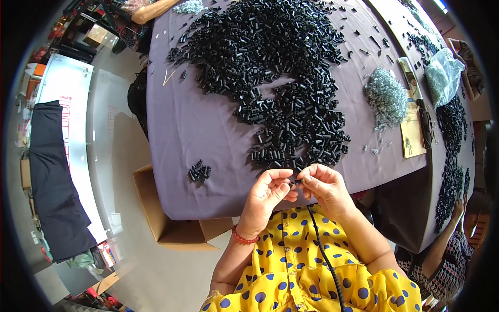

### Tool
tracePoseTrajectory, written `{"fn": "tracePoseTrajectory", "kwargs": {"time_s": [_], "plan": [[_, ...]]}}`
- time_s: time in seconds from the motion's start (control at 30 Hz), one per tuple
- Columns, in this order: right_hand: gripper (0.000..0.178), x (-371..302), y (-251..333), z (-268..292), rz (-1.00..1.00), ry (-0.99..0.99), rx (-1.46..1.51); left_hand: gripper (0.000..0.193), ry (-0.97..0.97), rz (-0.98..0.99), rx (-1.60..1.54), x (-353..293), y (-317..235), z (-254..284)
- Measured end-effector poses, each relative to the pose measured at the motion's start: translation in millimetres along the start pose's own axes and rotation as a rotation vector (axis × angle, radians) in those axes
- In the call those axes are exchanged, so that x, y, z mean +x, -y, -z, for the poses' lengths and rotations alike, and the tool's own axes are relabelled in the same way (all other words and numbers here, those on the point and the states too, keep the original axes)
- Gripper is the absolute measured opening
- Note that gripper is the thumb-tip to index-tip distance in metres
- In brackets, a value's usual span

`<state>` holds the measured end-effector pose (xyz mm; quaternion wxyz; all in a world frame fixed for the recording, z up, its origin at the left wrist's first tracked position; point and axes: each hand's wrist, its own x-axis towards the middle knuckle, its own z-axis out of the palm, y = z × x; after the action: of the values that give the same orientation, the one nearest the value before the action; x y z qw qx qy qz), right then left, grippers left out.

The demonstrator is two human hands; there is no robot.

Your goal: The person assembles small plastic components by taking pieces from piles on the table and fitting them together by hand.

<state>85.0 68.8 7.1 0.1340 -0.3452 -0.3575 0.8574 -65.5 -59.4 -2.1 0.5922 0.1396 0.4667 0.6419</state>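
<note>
My left hand [269,193], with a red bead bracelet [244,236] on its wrist, is pinched close to my right hand [325,188] at the table's near edge. Between the fingertips of both hands is a small black plastic part [298,182]; the fingers hide most of it. Just beyond my hands spreads a large heap of small black cylindrical parts [291,99]. A little separate cluster of the same black parts [199,171] lies to the left.
On the cloth-covered table [197,130], a pile of small clear-grey pieces [387,96] lies right, beside a yellow card [412,132] and eyeglasses [427,127]. A cardboard box [156,208] stands below the left corner. Other people's arms [156,10] show far left and right.
</note>
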Motion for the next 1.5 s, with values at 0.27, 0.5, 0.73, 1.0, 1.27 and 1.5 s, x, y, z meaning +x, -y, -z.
{"fn": "tracePoseTrajectory", "kwargs": {"time_s": [0.27, 0.5, 0.73, 1.0, 1.27, 1.5], "plan": [[0.017, -0.9, -1.0, -4.2, -0.024, 0.033, 0.053, 0.025, -0.038, -0.029, 0.011, 2.9, 4.4, -2.8], [0.013, -0.4, -11.5, -6.0, 0.175, 0.013, -0.295, 0.026, -0.086, -0.083, 0.068, 0.2, 5.6, -5.6], [0.018, 0.5, -5.5, -1.2, 0.047, 0.057, -0.063, 0.027, -0.079, -0.089, 0.027, -1.9, 2.9, -0.2], [0.019, 0.1, -3.0, -4.8, 0.045, 0.043, 0.009, 0.026, -0.081, -0.076, 0.034, -3.6, -0.7, 0.7], [0.019, 0.3, -3.7, -2.7, 0.089, 0.012, -0.021, 0.026, -0.059, -0.07, 0.043, -5.8, -1.7, -0.5], [0.018, -2.2, -3.0, -5.8, 0.161, -0.051, -0.05, 0.026, -0.03, -0.048, 0.031, -6.7, -0.6, -1.8]]}}
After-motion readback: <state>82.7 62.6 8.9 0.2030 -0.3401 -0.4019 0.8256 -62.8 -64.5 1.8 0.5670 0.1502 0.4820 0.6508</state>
